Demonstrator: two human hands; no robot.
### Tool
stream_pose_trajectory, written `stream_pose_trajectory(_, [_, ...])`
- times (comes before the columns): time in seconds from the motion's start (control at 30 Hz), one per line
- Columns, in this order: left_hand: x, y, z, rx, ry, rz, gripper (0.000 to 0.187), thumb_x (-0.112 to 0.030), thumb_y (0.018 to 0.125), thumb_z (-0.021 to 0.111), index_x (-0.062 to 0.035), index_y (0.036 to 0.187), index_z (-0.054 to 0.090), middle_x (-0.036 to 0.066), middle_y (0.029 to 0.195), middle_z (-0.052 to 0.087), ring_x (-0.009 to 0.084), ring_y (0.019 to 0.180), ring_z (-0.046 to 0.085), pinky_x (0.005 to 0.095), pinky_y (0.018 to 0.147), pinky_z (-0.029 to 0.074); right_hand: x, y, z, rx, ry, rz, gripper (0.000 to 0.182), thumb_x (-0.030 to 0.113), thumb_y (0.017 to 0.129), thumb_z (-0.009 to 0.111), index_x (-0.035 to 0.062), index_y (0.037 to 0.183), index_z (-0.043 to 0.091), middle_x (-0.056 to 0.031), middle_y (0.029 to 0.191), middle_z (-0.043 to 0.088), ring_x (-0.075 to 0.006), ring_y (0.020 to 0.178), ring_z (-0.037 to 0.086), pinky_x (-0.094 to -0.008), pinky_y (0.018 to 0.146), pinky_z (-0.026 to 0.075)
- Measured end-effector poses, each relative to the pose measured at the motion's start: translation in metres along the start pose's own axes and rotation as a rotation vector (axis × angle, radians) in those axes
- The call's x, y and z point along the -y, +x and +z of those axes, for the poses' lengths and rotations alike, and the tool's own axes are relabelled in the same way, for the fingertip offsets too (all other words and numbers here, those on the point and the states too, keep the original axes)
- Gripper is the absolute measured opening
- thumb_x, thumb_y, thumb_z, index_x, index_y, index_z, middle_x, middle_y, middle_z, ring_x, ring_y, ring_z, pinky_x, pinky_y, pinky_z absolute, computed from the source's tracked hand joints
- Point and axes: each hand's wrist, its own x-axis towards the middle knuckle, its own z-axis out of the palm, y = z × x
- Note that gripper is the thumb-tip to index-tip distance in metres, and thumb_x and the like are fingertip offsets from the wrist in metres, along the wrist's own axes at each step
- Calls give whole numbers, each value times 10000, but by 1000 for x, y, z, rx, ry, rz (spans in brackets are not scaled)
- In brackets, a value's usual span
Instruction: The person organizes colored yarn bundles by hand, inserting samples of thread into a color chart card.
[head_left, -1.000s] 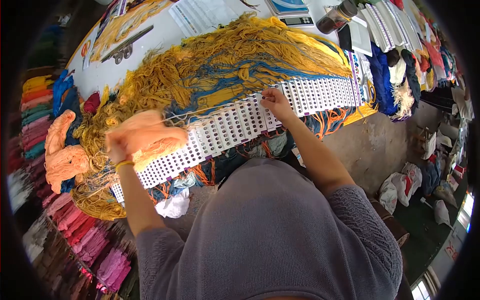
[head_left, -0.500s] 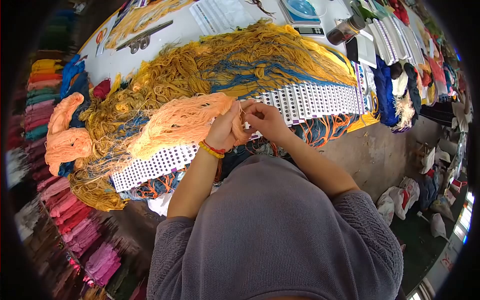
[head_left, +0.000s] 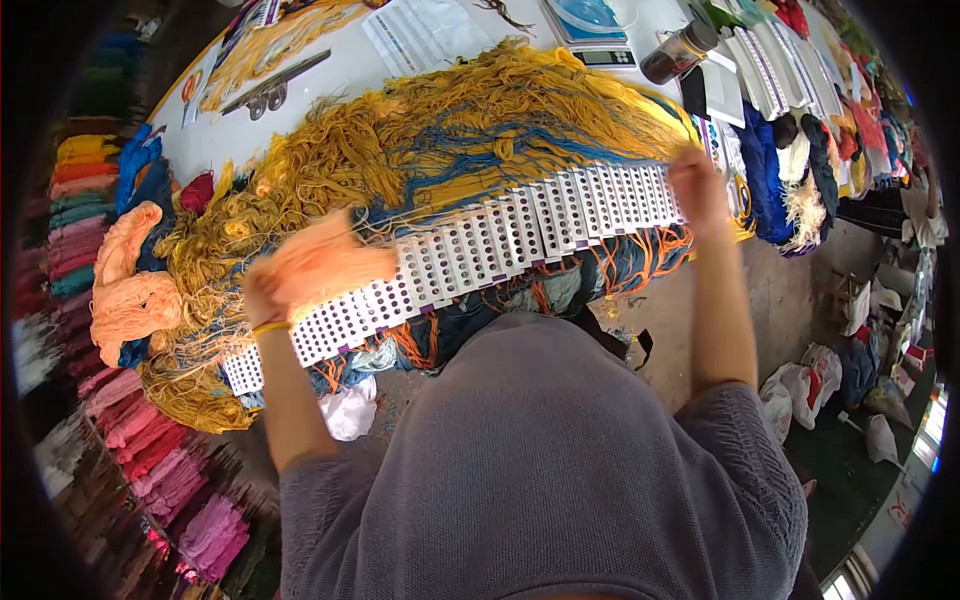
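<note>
We have our left hand (head_left: pixel 262 298) clamped on a loose peach-orange yarn skein (head_left: pixel 335 262), over the left part of the overlapping white hole-punched cards (head_left: pixel 480 245). Our right hand (head_left: pixel 700 188), blurred, is well apart near their right end, its grip unclear. Brown concrete-like floor (head_left: pixel 655 325) shows beyond their near edge.

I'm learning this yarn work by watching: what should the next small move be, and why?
Probably bring the right hand across to the peach yarn: the left hand holds that yarn over the left part of the perforated cards, while the right is far apart, near the cards' right end. Blur hides whether it holds anything.
</note>
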Motion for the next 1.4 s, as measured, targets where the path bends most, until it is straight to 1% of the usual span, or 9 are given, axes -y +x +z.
stream_pose_trajectory(0.07, [-33,20,-62,-2,-181,-10,163,-216,789,504,-62,812,554,-9,630,492,91,543,481,273,577,467,29,20,-135,-647,22,-155,183,132,805,446,90,628,460,-17,575,452,-100,546,440,-220,515,366])
stream_pose_trajectory(0.13, [-55,-31,23,-148,17,15,128,-190,796,505,-65,782,530,-19,615,468,84,513,450,267,583,459,67,18,-130,-1118,-164,-431,132,70,800,455,78,676,499,-24,615,493,-103,491,429,-249,428,368])
stream_pose_trajectory(0.3, [62,-62,167,737,105,-408,350,-223,853,467,-9,1129,475,28,818,542,107,706,526,257,545,435,-64,24,-34,-125,-717,-278,157,129,792,448,27,816,566,-48,757,578,-153,649,557,-266,609,448])
stream_pose_trajectory(0.43, [119,-120,285,650,400,-526,319,-257,845,504,-11,1043,546,83,949,602,92,607,523,213,483,395,-133,-1,46,24,-725,216,145,182,744,576,56,812,597,-73,665,611,-196,618,601,-315,577,470])
stream_pose_trajectory(0.53, [119,-128,312,718,614,-538,249,-120,827,492,28,1021,541,118,819,625,95,575,591,195,364,351,-139,-10,61,149,-975,129,184,222,814,532,51,850,590,-82,664,599,-179,566,572,-322,514,450])
stream_pose_trajectory(1.07, [169,-111,316,642,586,-285,58,-27,738,542,23,759,560,90,682,585,147,555,570,257,443,429,-143,-8,64,92,-882,96,118,150,730,580,69,815,586,-100,710,596,-277,633,578,-364,557,461])
stream_pose_trajectory(1.17, [112,-118,311,757,-35,-767,76,-12,766,530,33,817,566,99,719,574,79,567,508,172,424,383,-148,-9,57,124,-955,-35,118,128,722,584,68,823,585,-113,705,590,-279,624,573,-362,553,457])
stream_pose_trajectory(1.23, [110,-115,306,805,-145,-756,162,-34,805,497,25,946,549,57,691,554,48,511,433,135,404,324,-142,-7,61,163,-1012,-85,121,137,723,597,56,813,585,-110,696,593,-235,599,569,-334,553,446])
stream_pose_trajectory(1.4, [136,-122,325,959,245,-653,344,-144,862,469,-45,1189,439,-27,591,479,25,450,355,141,380,245,-132,0,53,141,-259,564,117,118,779,579,4,810,578,-2,722,565,-69,633,483,-223,605,392])
